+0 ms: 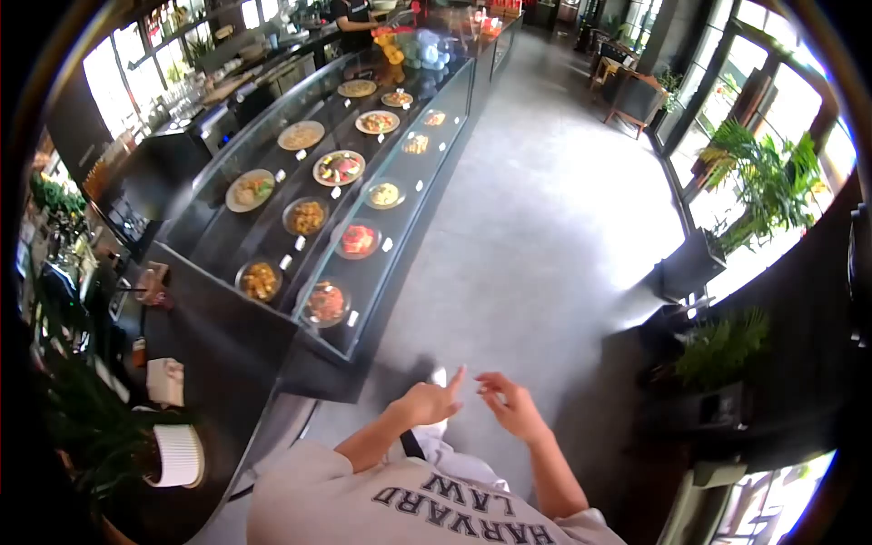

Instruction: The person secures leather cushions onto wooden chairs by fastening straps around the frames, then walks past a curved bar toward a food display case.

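Observation:
Low in the head view, both my hands are raised in front of my body above the grey floor. My left hand points one finger forward while its other fingers are partly hidden; nothing shows in it. Beside it, my right hand has loosely bent fingers held apart, with no object between them. The hands do not touch. Nearest to my left hand is the dark corner of a glass display case. Inside stand several plates of food, among them a plate of reddish food and a bowl of yellow-brown pieces.
The grey floor runs forward along the case. A ribbed white pot and a tissue box stand on the left counter. Potted palms and an armchair line the right. A person stands behind the far counter.

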A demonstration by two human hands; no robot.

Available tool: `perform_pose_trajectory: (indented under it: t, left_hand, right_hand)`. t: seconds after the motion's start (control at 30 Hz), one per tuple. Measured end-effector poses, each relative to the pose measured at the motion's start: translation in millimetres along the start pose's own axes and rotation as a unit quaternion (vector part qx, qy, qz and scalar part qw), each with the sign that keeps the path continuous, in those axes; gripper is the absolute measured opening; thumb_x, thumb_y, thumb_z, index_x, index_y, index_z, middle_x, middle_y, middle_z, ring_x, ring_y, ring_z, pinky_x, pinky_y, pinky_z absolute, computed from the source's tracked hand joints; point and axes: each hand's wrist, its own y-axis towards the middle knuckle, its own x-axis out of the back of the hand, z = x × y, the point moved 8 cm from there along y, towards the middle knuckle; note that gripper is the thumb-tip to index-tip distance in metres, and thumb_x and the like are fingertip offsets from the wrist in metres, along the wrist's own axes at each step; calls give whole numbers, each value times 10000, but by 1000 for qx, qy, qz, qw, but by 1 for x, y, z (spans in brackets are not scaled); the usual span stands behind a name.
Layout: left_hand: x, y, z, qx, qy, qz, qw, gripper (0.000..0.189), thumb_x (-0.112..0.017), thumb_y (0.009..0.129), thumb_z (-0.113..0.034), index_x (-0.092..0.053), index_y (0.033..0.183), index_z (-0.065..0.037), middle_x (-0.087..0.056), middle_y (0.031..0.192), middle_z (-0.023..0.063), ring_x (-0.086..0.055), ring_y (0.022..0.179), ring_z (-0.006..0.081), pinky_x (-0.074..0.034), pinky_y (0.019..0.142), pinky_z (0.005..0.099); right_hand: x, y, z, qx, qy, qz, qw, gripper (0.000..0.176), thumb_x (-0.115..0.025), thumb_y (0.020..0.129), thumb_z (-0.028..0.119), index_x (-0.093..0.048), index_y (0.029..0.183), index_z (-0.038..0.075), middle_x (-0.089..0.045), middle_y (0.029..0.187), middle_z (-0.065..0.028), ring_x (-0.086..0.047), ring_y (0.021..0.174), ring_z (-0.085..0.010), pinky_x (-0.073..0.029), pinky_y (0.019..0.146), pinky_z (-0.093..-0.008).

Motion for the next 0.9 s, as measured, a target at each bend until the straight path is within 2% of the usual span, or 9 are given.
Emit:
perform_pose_trajectory:
  t: [0.07, 0.17, 0.3, 0.37, 0.5, 0.6, 0.7, 0.77, 0.9]
  left_hand:
    - [21, 47, 19, 31, -9, 58, 998, 676, -399, 817, -337, -41, 1290, -12, -575, 804, 209, -562, 735, 351, -432, 685, 419]
    - [65, 124, 56, 38, -43, 128, 990, 650, -403, 814, -340, -86, 1296, -40, -558, 877, 228, -549, 802, 350, -427, 708, 414]
    - [178, 228, 107, 61, -48, 0, 997, 583, -425, 809, -300, -188, 1275, -42, -577, 814, 187, -556, 751, 329, -423, 692, 413]
    - [222, 290, 127, 48, 40, -60, 996, 574, -429, 812, -302, -195, 1277, -62, -575, 814, 159, -552, 751, 330, -420, 685, 425]
    - [322, 375, 110, -64, 91, -180, 977, 560, -474, 802, -261, -227, 1270, -76, -564, 757, 109, -552, 735, 296, -432, 646, 395]
    - [387, 420, 95, -112, -138, -192, 965, 593, -523, 773, -255, -248, 1259, -56, -562, 795, 100, -560, 675, 264, -446, 616, 348]
    - [408, 487, 129, -60, -202, -265, 941, 626, -562, 747, -231, -246, 1265, -79, -551, 782, 57, -555, 718, 198, -449, 622, 307]
    - [413, 532, 157, -32, -214, -297, 930, 646, -582, 729, -195, -244, 1265, -71, -550, 817, 70, -551, 719, 190, -450, 653, 299]
    - [460, 595, 216, 17, -246, -357, 901, 658, -598, 712, -134, -244, 1263, -59, -555, 876, 102, -551, 761, 200, -438, 713, 303]
  right_hand:
    - [1, 58, -15, 17, -9, 44, 999, 245, -491, 774, 48, -492, 1018, 39, -576, 739, -76, -558, 709, -150, -432, 596, -269]
    - [5, 129, -55, 25, -277, 105, 955, 340, -521, 771, 149, -448, 1094, 72, -573, 815, -144, -547, 776, -292, -432, 675, -350]
    - [61, 208, -74, -70, -223, 130, 963, 351, -518, 784, 195, -440, 1110, 89, -576, 858, -149, -547, 804, -301, -431, 703, -361]
    - [109, 248, -90, -112, -143, 35, 983, 324, -529, 778, 203, -472, 1080, 102, -592, 836, -125, -569, 751, -286, -446, 671, -350]
    - [197, 303, -142, -187, -267, -63, 943, 325, -524, 772, 227, -477, 1069, 102, -588, 834, -153, -565, 784, -304, -445, 673, -371]
    - [246, 351, -191, -275, -237, -20, 931, 343, -518, 769, 269, -481, 1064, 98, -590, 784, -161, -563, 758, -317, -445, 666, -386]
    - [301, 425, -234, -348, -233, 63, 906, 378, -510, 772, 301, -481, 1085, 91, -586, 787, -169, -571, 774, -280, -441, 684, -367]
    - [344, 499, -246, -249, -358, 26, 900, 388, -506, 774, 321, -482, 1076, 79, -577, 792, -212, -548, 786, -361, -428, 720, -413]
    - [398, 661, -204, -167, -312, -1, 935, 381, -519, 771, 301, -478, 1070, 69, -577, 792, -215, -541, 784, -372, -426, 707, -429]
